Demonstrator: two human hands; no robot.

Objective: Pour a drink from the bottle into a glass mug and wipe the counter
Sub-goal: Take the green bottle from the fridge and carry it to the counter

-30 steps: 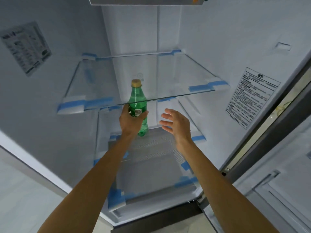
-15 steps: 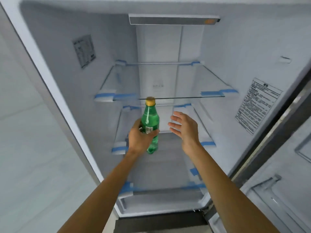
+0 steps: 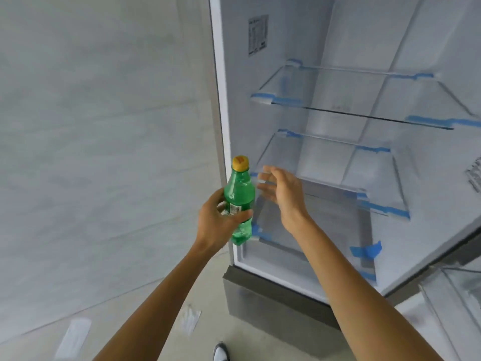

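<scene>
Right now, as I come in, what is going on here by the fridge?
A person stands at an open fridge. The left hand grips a green bottle around its middle and holds it upright in front of the fridge's left edge. Its yellow cap is on. The right hand is open beside the bottle and does not touch it. No mug or counter is in view, so pouring has not begun.
</scene>
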